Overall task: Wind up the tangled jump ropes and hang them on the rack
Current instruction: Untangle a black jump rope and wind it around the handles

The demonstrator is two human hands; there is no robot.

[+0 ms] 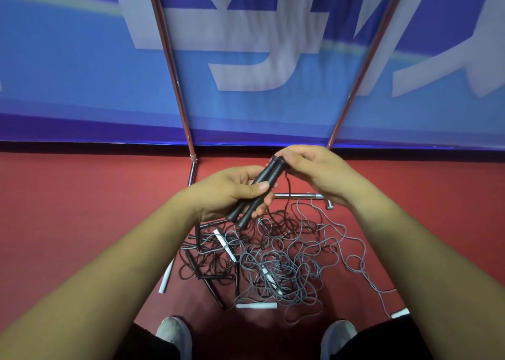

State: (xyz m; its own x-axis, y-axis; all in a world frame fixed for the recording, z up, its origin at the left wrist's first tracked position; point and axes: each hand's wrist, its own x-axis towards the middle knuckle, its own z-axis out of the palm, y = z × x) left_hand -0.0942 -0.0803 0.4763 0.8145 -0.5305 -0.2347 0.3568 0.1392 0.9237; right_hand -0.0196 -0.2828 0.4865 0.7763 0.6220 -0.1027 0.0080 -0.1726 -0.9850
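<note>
Both grips are occupied. The left grip (232, 190) is closed round the lower half of the pair of black handles (266, 175), with the thumb laid across them. The handles are held side by side, slanting up and away. The right grip (314, 171) is curled over their far ends, where the cord comes out; which fingers do the pinching is hidden. The black cord (287, 190) is seen dropping from those ends into the tangled pile (287, 256) on the red floor (82, 209), directly below the hands.

Step judged: handles are matched, winding is not yet begun. The handles are best held clamped together by the left grip while the cord is drawn up by the right in short lengths and gathered in even loops. Slow lifting is advised, since the cord appears threaded through grey ropes and other black ones. A hard pull is likely to tighten knots and drag the whole heap. Snags are to be worked loose as they are met.

Around: a white handle (224, 243) and others like it are lodged in the pile. The rack uprights (169, 59) are stood just beyond the hands, against a blue banner (82, 72). The base bar (297, 195) lies at the heap's far edge. Loose grey loops are spread toward the right shoe (338, 332), so footing is to be watched. The hanging bar is cut off at the top.
</note>
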